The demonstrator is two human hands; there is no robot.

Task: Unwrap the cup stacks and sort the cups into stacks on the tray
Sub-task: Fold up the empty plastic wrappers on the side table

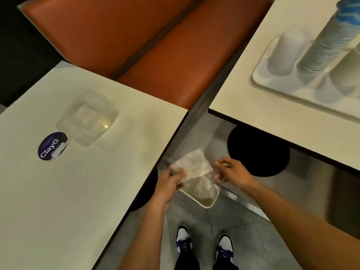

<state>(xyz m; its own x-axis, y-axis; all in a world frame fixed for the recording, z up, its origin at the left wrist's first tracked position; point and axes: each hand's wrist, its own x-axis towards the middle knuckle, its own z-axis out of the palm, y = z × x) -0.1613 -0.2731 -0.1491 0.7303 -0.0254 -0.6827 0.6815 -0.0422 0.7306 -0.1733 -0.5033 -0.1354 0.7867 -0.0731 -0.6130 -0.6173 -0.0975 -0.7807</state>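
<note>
Clear crumpled plastic wrap point(194, 166) hangs over a small white bin point(211, 204) on the floor between two tables. My left hand point(173, 178) grips the wrap's left edge. My right hand point(230, 170) hovers at the wrap's right edge, thumb and fingers loosely curled and apart; whether they touch it is unclear. On the right table a white tray point(272, 88) carries upright cup stacks: a white stack point(285, 51), a tall blue-patterned stack point(327, 39) leaning across the tray, and another white stack point(348, 73) at the frame edge.
The left table point(78, 191) carries a clear plastic container point(87, 123) and a round purple sticker point(51, 146). An orange bench point(152, 45) runs behind both tables. A black round base point(259, 151) lies under the right table. My shoes point(204, 246) stand in the gap.
</note>
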